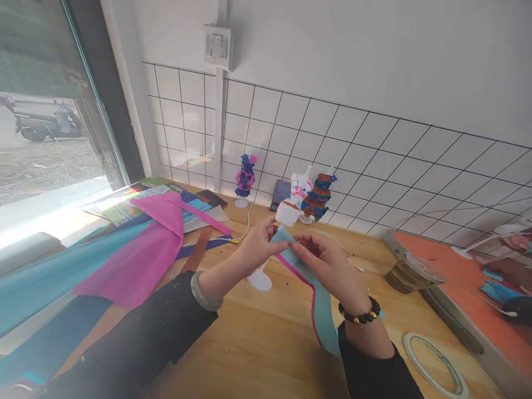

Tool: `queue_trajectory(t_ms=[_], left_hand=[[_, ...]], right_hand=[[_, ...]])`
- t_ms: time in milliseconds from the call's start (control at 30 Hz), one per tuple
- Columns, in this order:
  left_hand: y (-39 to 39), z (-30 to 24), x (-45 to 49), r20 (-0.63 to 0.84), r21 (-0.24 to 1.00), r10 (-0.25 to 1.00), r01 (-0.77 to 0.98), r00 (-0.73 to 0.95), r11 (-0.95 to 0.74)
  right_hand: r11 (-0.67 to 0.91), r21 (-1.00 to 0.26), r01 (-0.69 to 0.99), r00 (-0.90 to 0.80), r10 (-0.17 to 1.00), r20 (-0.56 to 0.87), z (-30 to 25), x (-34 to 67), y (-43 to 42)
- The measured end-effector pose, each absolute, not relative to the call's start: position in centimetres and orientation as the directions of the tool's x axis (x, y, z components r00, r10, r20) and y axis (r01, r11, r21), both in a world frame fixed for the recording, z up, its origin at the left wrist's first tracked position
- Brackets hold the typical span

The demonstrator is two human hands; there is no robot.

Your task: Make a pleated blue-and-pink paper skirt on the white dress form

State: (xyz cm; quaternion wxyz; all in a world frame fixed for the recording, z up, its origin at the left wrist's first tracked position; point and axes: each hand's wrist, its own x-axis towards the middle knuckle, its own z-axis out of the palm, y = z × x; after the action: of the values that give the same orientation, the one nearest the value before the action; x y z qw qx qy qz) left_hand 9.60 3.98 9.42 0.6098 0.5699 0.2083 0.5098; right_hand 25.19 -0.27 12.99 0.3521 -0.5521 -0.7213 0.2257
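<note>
My left hand (261, 244) pinches the upper end of a light teal strip (326, 316) with a magenta edge. It looks like paper or thin fabric. My right hand (322, 260) has its thumb and fingers closed on the same strip, just right of the left thumb. From there the strip hangs down past my right wrist to the wooden table. Right behind my hands stands a small white dress form (288, 212), partly hidden by them; a round white base (260, 280) shows below my left hand.
Two small dressed forms, one blue and pink (245, 180), one brown and blue (319, 197), stand by the tiled wall. Pink sheets (155, 249) and blue sheets lie at left. A lidded cup (411, 272), an orange board (432, 266) and a tape roll (435, 363) are at right.
</note>
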Motion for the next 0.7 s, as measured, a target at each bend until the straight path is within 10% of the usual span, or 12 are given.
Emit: queue_trajectory(t_ms=[700], left_hand=[[5.1,8.4,9.7,0.238,0.949,0.862,-0.297,0.448,-0.108]], right_hand=[[0.373,-0.705,0.603,-0.350,0.918,0.187,13.7,26.6,-1.0]])
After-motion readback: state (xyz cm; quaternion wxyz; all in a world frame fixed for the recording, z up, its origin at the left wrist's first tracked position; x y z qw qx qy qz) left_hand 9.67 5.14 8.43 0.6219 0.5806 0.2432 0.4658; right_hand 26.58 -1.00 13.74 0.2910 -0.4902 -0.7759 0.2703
